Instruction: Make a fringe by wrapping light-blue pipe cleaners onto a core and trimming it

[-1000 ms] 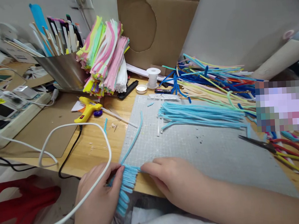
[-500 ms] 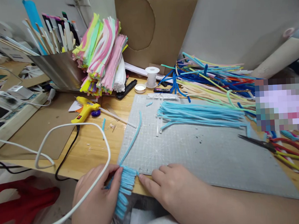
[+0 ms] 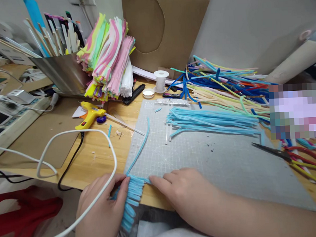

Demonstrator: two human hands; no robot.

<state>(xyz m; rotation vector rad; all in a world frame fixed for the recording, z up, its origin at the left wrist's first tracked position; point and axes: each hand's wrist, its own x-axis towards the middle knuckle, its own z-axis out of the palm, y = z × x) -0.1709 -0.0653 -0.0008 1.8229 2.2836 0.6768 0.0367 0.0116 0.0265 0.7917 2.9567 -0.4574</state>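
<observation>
Stem: blue, folded into rows at the worktop's front edge, one tail running up the mat
Left hand: thumb and forefinger pinching the folds
Right hand: forefinger extended to the folds' right end; cannot tell whether it grips
Bucket: sticks inside
Mat room: bare between right hand and blue bundle

i have room across the middle of the grey mat, beyond the right hand; a blue pipe-cleaner bundle blocks its far side, scissors its right, and a white cable crosses in front of the left hand.
</observation>
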